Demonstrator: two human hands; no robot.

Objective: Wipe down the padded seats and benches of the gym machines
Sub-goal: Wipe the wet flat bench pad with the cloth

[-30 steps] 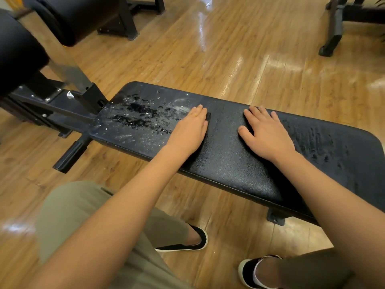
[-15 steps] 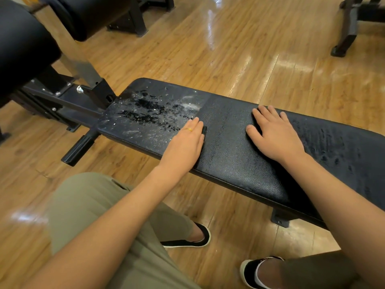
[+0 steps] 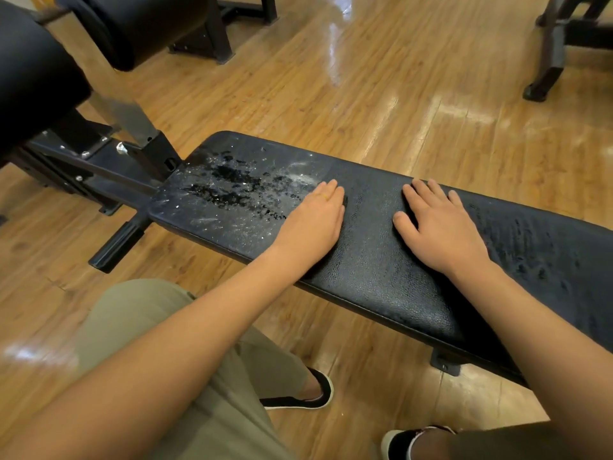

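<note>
Fingers (image 3: 428,194) straight, your left hand (image 3: 311,224) and right hand (image 3: 441,230) press the bench (image 3: 381,280). Wipe its speckled end (image 3: 232,194) next, probably.

Long black padded bench (image 3: 374,260), flat, its left end cracked and flaking.
</note>
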